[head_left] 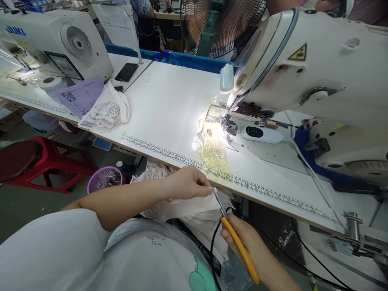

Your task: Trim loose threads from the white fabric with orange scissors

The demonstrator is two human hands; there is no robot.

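White table [169, 109], pale creased fabric [188, 208]

"JUKI" on left sewing machine [54, 44]

Cream fabric piece [188, 208] bunched at table edge; orange-handled snips [235, 236], blades on its edge
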